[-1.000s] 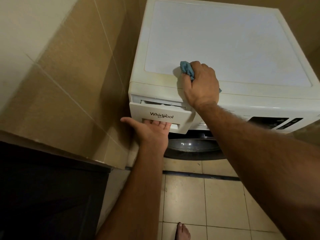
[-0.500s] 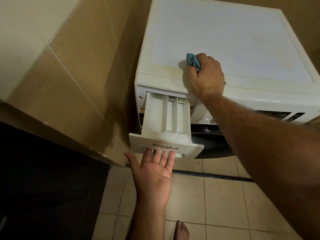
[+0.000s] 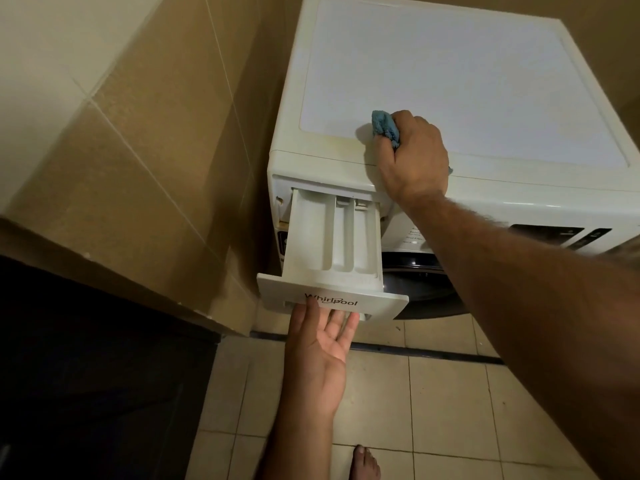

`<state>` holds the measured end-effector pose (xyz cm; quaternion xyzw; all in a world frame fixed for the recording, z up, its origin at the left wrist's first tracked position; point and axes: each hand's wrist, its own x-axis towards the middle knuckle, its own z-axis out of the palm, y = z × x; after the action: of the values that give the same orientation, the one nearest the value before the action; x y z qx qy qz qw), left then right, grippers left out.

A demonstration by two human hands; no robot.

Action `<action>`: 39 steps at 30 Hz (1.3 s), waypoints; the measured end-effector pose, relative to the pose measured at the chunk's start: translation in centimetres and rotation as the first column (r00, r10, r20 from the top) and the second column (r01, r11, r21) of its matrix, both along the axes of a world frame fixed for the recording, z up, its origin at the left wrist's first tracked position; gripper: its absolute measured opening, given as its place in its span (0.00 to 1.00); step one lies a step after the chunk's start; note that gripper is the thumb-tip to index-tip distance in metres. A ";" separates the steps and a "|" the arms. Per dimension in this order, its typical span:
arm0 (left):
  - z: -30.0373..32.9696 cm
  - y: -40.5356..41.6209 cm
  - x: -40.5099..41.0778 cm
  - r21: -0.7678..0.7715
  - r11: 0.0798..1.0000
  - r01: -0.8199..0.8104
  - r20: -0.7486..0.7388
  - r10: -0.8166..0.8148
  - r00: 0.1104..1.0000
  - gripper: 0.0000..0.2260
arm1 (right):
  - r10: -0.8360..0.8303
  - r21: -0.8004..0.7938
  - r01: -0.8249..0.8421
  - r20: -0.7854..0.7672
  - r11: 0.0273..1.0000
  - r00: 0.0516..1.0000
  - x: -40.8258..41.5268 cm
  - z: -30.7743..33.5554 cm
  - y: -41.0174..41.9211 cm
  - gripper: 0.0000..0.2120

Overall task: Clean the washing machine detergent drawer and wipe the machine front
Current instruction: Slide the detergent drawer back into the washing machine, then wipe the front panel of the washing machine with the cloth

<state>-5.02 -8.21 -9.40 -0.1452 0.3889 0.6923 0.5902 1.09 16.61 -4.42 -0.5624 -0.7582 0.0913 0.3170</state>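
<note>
The left hand (image 3: 320, 344) is reaching palm-up, fingers straight, under the front lip of the detergent drawer (image 3: 334, 237). The right hand (image 3: 414, 157) is gripping a blue cloth (image 3: 384, 128) at the front edge of the washing machine (image 3: 450, 81) top. The drawer is lying pulled out toward the person, directly below the cloth hand.

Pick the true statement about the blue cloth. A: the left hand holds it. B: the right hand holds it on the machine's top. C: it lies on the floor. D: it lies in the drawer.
B: the right hand grips the blue cloth against the washing machine's top.
</note>
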 end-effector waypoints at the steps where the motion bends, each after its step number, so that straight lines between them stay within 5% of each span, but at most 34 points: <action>1: -0.2 0.4 -0.1 0.005 1.000 0.003 -0.001 -0.003 1.000 0.21 | 0.000 0.000 0.000 -0.002 1.000 1.000 0.0 0.0 0.0 0.11; 20: 0.2 14.4 -3.1 -0.040 0.996 0.074 -0.047 -0.076 0.996 0.21 | 0.036 -0.001 -0.036 -0.023 0.999 0.999 0.3 -0.1 0.2 0.12; 29: 2.3 13.2 -2.3 -0.220 0.970 0.104 -0.125 -0.134 0.983 0.06 | 0.062 -0.033 -0.064 -0.055 0.997 0.997 0.4 0.4 0.1 0.11; 35: 3.9 10.8 0.7 -0.235 0.972 0.029 -0.185 -0.074 0.980 0.11 | 0.086 -0.150 -0.133 -0.286 0.980 0.954 1.0 1.2 0.1 0.08; 39: 5.4 10.4 2.8 -0.133 0.989 -0.059 -0.332 0.011 0.943 0.10 | -0.001 -0.369 -0.315 -0.652 0.874 0.759 2.4 2.7 0.2 0.05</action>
<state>-2.23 2.17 -3.95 -0.0752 0.5276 0.6880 0.4925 3.50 16.76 -1.72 -0.4887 -0.6088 0.4780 0.4026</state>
